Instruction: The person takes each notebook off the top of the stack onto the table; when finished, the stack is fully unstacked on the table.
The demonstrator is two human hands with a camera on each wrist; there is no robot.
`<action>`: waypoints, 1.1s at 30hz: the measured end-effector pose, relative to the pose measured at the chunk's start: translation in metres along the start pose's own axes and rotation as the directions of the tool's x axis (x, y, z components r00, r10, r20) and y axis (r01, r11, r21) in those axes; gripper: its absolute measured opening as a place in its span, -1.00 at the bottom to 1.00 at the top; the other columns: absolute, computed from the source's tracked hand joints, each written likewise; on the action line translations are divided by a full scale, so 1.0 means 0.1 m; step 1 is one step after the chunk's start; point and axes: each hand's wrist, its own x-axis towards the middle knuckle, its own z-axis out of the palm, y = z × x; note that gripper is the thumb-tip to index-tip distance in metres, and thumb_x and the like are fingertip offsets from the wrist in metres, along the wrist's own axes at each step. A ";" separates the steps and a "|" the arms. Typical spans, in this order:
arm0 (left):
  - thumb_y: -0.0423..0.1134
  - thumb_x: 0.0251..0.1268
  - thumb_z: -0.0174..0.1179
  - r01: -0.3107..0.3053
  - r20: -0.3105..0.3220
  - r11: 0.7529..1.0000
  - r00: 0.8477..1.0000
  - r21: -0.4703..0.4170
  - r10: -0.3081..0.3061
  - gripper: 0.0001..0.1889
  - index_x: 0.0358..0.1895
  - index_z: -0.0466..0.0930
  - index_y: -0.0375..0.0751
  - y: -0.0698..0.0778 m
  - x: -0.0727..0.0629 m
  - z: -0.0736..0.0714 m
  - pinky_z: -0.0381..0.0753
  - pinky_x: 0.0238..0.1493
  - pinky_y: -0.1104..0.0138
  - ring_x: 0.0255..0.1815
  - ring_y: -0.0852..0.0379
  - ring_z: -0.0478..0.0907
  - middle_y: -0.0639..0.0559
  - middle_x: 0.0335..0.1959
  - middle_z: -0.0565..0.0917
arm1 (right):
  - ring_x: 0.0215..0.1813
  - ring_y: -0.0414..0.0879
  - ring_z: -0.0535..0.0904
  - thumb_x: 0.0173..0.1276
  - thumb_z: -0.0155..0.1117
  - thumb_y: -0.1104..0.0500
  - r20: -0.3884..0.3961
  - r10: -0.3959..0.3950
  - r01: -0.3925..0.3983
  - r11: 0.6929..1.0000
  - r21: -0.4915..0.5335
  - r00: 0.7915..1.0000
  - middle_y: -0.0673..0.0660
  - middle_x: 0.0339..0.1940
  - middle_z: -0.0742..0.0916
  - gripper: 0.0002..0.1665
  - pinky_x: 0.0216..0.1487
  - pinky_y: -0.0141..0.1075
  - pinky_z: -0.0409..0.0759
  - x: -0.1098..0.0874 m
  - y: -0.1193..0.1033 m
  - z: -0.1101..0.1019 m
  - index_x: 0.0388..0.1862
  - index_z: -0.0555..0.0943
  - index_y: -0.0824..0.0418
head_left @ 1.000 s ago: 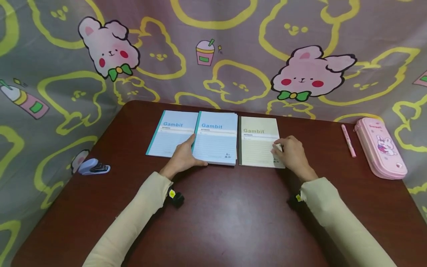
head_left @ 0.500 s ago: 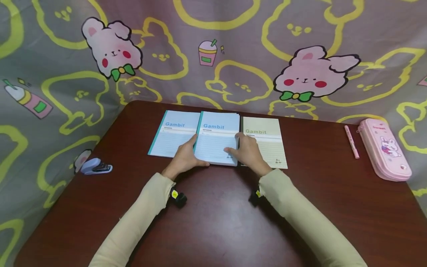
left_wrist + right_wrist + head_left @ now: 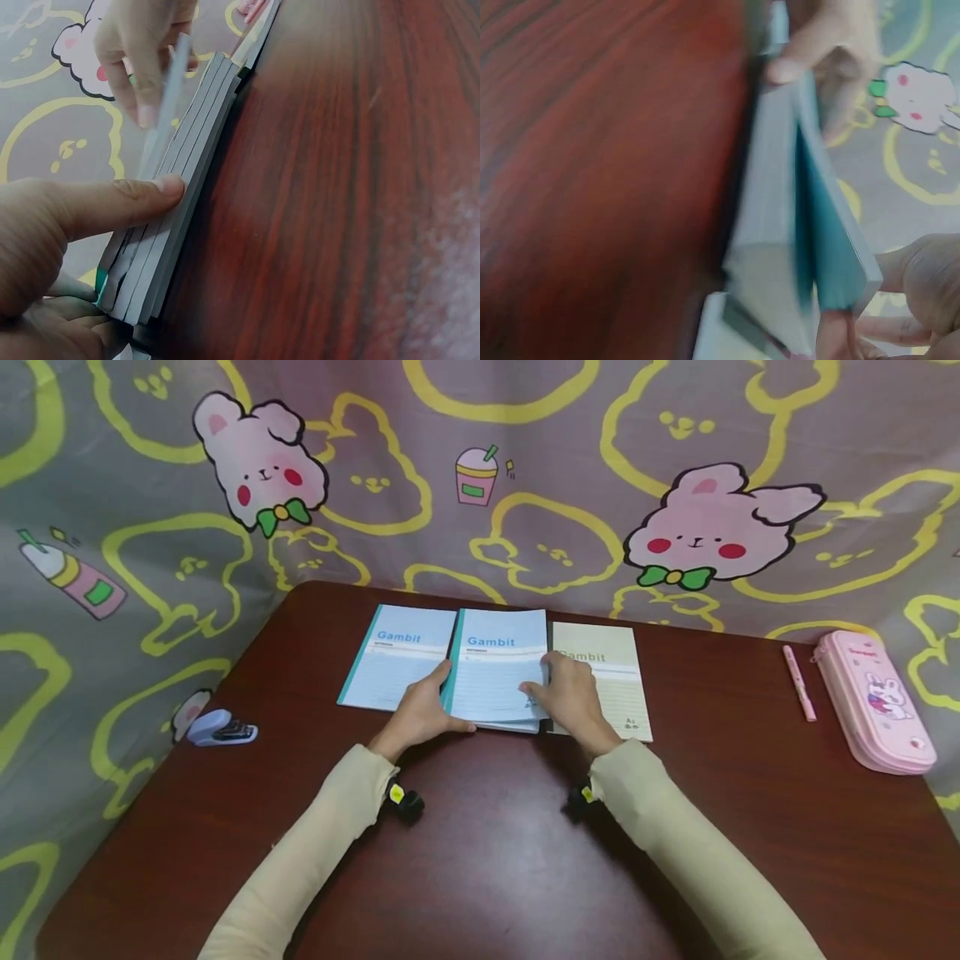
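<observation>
The lift looks only partly done: the top blue notebook (image 3: 498, 668) is raised along its right side, with a gap between it and the stack (image 3: 161, 255) below, while its spine side appears to stay down by the left fingers. What seems left is freeing that side; the several notebooks beneath lie together on the table (image 3: 480, 868).

The right hand (image 3: 573, 693) pinches the top notebook's right edge, thumb on the cover and the other fingers at and under the edge. The left hand (image 3: 420, 710) grips the near left corner of the stack, thumb pressed across the page ends and fingers along the spines. So the raised notebook lies between the two sets of fingers.

Just left of the left fingers lies another blue notebook (image 3: 397, 664); a cream notebook (image 3: 621, 693) lies partly under the right hand. Well apart from the right fingers are a pink pen (image 3: 798, 683) and a pencil case (image 3: 873, 702).
</observation>
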 end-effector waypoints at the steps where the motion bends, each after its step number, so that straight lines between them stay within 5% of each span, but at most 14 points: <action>1: -0.10 -0.26 0.62 0.002 0.003 1.000 1.000 0.000 -0.002 0.29 0.54 -0.11 -0.30 0.00 0.00 0.00 0.44 0.29 0.06 0.36 -0.15 0.36 -0.25 0.49 0.21 | -0.46 -0.05 0.50 0.18 0.46 0.10 0.005 0.010 -0.010 0.999 0.041 1.000 0.21 -0.44 0.65 -0.46 -0.42 -0.24 0.50 0.00 0.00 -0.02 0.05 0.58 0.38; 6: -0.09 -0.25 0.62 0.005 0.009 1.000 1.000 0.016 -0.005 0.29 0.54 -0.12 -0.31 -0.01 0.01 0.01 0.39 0.35 0.05 0.45 -0.16 0.23 -0.24 0.53 0.12 | -0.52 -0.17 0.37 0.29 0.32 0.23 0.070 0.122 -0.138 0.934 0.329 0.990 0.19 -0.21 0.56 -0.55 -0.55 -0.41 0.38 0.00 0.05 -0.10 0.17 0.56 0.23; 9: -0.08 -0.23 0.61 0.006 0.019 1.000 1.000 0.028 -0.007 0.28 0.54 -0.11 -0.31 0.00 0.02 0.02 0.34 0.39 0.06 0.49 -0.15 0.17 -0.23 0.54 0.09 | -0.62 -0.26 0.29 0.32 0.29 0.26 0.050 0.177 -0.182 0.897 0.402 0.983 0.21 -0.11 0.54 -0.56 -0.60 -0.45 0.32 -0.04 0.15 -0.20 0.19 0.56 0.17; 18: -0.11 -0.21 0.60 0.017 0.015 1.000 1.000 0.022 -0.018 0.26 0.53 -0.10 -0.31 0.01 0.00 0.00 0.27 0.44 0.07 0.55 -0.11 0.04 -0.21 0.56 0.03 | -0.43 -0.36 0.46 0.40 0.19 0.28 -0.138 0.189 -0.129 0.925 0.357 0.972 0.07 -0.21 0.59 -0.60 -0.52 -0.53 0.49 -0.44 0.91 -0.99 0.20 0.57 0.28; 24: -0.08 -0.18 0.59 0.011 0.026 0.999 1.000 0.030 -0.012 0.24 0.54 -0.10 -0.29 -0.01 -0.01 0.00 0.28 0.43 0.04 0.56 -0.13 0.02 -0.19 0.57 -0.01 | -0.35 -0.42 0.47 0.46 0.11 0.08 -0.122 0.319 -0.289 0.933 0.215 0.940 -0.27 -0.22 0.50 -0.52 -0.44 -0.53 0.53 -0.77 1.63 -1.57 0.32 0.49 0.13; 33: -0.08 -0.17 0.58 0.018 0.028 1.000 0.999 0.019 -0.018 0.23 0.54 -0.10 -0.26 -0.03 0.00 -0.01 0.28 0.43 0.03 0.56 -0.12 0.01 -0.17 0.57 -0.01 | -0.38 -0.45 0.36 0.40 0.19 0.15 -0.171 0.402 -0.356 0.902 0.246 0.900 -0.33 -0.39 0.49 -0.53 -0.52 -0.57 0.41 -0.76 2.21 -1.61 0.28 0.54 0.15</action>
